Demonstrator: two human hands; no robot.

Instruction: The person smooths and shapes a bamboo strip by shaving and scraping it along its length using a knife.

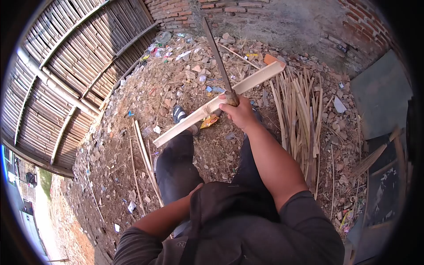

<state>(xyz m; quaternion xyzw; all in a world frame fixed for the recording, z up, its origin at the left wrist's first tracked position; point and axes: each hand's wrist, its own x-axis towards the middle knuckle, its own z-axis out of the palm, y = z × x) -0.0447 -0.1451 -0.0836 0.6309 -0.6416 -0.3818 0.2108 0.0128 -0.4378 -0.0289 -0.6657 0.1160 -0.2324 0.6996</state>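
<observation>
My right hand [244, 114] is closed around the wooden handle of a machete [216, 55], whose long dark blade points up and away from me. A split bamboo piece [185, 124] slants across in front of my knees, pale inner side up; it passes right at the machete handle and my right fingers. Whether those fingers also grip the bamboo, I cannot tell. My left hand [195, 189] rests at my lap beside my thigh, its fingers hidden by my shirt and arm.
Several thin bamboo strips [300, 110] lie piled to my right, with a few more strips [145, 159] at left. Rubble and litter cover the ground. A bamboo fence [66, 79] stands left, a brick wall [282, 22] ahead, and a grey panel [380, 97] with a broom [375, 154] at right.
</observation>
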